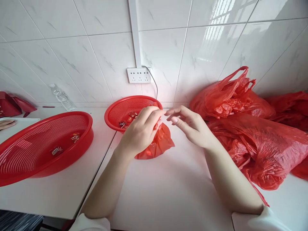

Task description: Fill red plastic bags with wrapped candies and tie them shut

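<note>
My left hand [141, 131] is closed around the gathered top of a small red plastic bag [158, 144], whose lower part hangs just above or on the white table. Its contents are hard to make out through the film. To the right of it, my right hand [190, 125] has its fingers apart, thumb and fingertips close to my left fingers, with nothing visible in it. Behind my left hand stands a round red plastic basket [115, 107] with several small wrapped packets [131, 118] inside.
A larger red basket [90, 134] with a few packets is on the left. Big stuffed red bags [271, 138] crowd the right side. A clear bottle [63, 98] leans by the tiled wall, below which a socket strip [139, 75] has a cable. Another person's hand [7, 124] rests far left.
</note>
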